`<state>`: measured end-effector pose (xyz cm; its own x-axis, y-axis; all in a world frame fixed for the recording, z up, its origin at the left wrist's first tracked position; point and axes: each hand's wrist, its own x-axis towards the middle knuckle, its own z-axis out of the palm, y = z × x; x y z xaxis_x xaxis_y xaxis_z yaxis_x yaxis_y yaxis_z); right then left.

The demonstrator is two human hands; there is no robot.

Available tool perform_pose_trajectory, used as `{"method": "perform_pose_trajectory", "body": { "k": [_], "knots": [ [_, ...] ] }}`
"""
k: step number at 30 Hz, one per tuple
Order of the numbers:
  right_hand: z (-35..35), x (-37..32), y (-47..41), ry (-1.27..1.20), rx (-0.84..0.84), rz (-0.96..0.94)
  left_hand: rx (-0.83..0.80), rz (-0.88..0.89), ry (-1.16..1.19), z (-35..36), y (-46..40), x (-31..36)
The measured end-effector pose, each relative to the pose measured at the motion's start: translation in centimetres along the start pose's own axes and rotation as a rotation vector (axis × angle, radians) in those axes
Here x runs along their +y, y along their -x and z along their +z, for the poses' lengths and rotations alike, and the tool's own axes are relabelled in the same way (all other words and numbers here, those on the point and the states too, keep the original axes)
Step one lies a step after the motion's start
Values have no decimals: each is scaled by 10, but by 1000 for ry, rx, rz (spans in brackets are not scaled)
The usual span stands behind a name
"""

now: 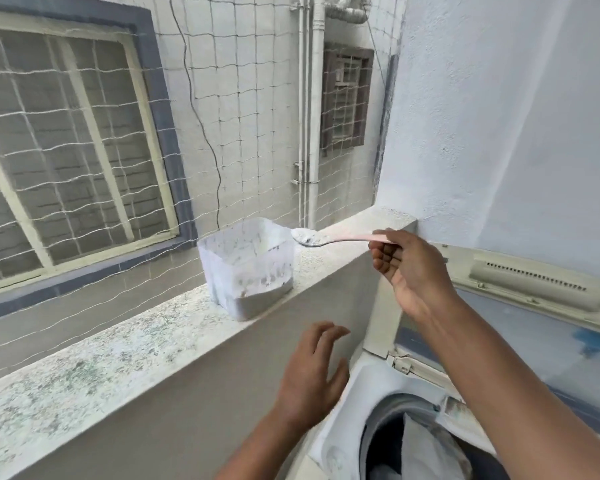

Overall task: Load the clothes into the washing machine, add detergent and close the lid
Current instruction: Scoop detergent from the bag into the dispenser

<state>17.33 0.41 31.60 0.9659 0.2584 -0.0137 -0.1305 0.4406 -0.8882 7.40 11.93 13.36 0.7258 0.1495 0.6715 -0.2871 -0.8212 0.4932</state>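
Note:
My right hand pinches the handle of a pale pink spoon. Its bowl, heaped with white detergent powder, hovers just right of a translucent plastic tub of powder standing on the ledge. My left hand floats below with fingers spread, holding nothing, in front of the ledge's side wall. At the bottom right the top-loading washing machine shows its round drum with pale clothes inside. The machine's lid stands raised against the wall behind my right arm.
A speckled concrete ledge runs from the lower left to the blue-white wall. Rope netting closes the opening beyond it, with a neighbouring building's windows and drain pipes outside.

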Motion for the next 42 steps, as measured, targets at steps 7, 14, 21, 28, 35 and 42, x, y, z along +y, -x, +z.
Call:
{"method": "perform_pose_trajectory", "body": {
  "k": [7, 14, 21, 28, 35, 42],
  "knots": [
    [-93, -9, 14, 27, 164, 19, -246, -470, 463, 64, -8, 13],
    [-203, 4, 22, 92, 381, 63, -393, -816, 652, 137, 6, 25],
    [-297, 34, 25, 105, 550, 130, -582, -897, 654, 198, 24, 39],
    [-360, 74, 17, 111, 679, 292, -636, -953, 629, 245, 29, 39],
    [-389, 110, 1, 65, 713, 451, -689, -1004, 558, 271, 39, 32],
    [-399, 132, -7, -139, 805, 462, -711, -1050, 542, 275, 49, 31]
  ]
}}
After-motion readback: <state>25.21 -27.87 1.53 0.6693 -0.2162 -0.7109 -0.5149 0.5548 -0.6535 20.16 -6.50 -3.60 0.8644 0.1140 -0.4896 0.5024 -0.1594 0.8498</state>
